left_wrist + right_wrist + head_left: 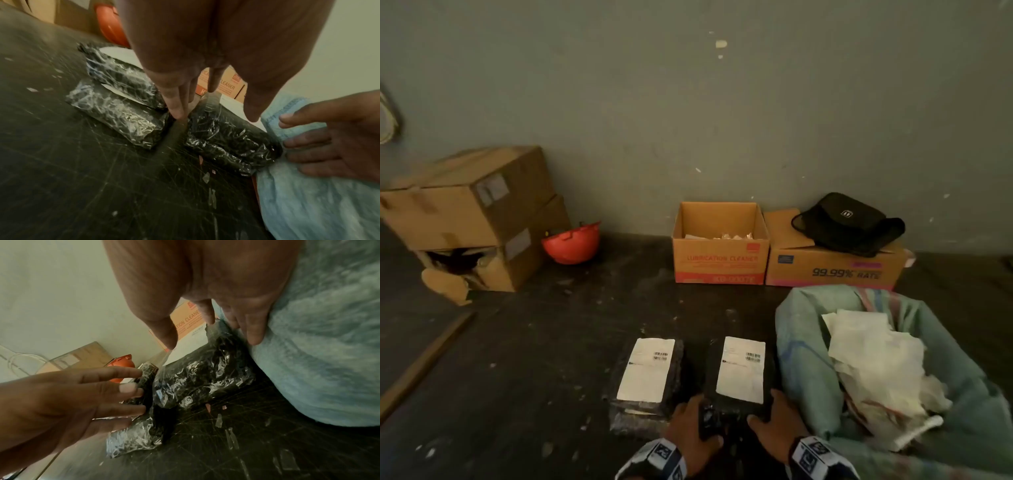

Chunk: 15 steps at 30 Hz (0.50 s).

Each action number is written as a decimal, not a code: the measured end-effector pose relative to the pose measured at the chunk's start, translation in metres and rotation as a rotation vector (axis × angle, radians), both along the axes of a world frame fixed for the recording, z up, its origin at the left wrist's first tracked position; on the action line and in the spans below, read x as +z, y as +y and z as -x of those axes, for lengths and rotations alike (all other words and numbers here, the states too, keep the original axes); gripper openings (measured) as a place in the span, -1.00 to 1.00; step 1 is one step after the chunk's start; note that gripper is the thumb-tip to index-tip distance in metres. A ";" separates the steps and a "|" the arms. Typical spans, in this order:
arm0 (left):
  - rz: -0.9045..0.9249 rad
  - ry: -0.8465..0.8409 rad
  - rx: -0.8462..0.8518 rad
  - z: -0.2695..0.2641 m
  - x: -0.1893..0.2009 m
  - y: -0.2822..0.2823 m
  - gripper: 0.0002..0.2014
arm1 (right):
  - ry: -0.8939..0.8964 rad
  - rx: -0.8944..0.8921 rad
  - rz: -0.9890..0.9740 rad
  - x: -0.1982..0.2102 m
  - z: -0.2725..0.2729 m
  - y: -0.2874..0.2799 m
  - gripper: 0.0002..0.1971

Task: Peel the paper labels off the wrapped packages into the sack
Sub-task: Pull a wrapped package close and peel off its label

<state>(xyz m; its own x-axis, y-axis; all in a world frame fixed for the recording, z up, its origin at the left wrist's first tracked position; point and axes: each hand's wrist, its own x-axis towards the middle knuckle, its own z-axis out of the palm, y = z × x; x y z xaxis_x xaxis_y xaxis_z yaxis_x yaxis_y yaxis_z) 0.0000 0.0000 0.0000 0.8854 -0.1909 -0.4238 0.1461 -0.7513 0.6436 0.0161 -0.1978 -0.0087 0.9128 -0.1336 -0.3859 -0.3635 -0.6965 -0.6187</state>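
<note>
On the dark floor, near its front edge, lie black wrapped packages. The right package wears a white paper label on top and touches the blue-green sack beside it. The sack holds crumpled white papers. The left package has a label too. The left hand and right hand sit at the right package's near end, fingers straight and spread, each grip apart.

A storeroom or warehouse corner: against the bare grey wall stand stacked cardboard boxes, an orange hard hat beside them, and an open cleaner carton on a scuffed dark floor.
</note>
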 end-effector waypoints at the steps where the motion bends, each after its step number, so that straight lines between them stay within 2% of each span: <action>1: 0.032 0.013 0.018 -0.007 -0.003 -0.001 -0.09 | -0.009 -0.002 -0.017 0.002 -0.003 0.001 -0.15; 5: 0.052 0.077 0.078 -0.038 -0.018 -0.002 -0.04 | 0.029 -0.093 -0.074 -0.003 -0.022 0.001 -0.17; 8: 0.075 0.124 0.049 -0.056 -0.027 -0.003 -0.03 | 0.030 -0.133 -0.112 -0.018 -0.035 0.004 -0.12; 11: 0.044 0.138 0.040 -0.068 -0.037 -0.002 -0.01 | 0.002 -0.102 -0.087 -0.022 -0.035 0.006 -0.07; 15: 0.019 0.065 0.070 -0.072 -0.046 0.001 -0.07 | -0.088 -0.057 -0.056 -0.025 -0.030 0.003 -0.09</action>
<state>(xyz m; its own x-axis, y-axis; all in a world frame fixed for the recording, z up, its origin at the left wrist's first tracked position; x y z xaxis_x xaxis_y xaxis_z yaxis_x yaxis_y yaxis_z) 0.0724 0.0006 -0.0457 0.8677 -0.1377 -0.4776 0.2400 -0.7253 0.6452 0.0456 -0.1945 -0.0336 0.9350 -0.1667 -0.3130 -0.3442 -0.6393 -0.6876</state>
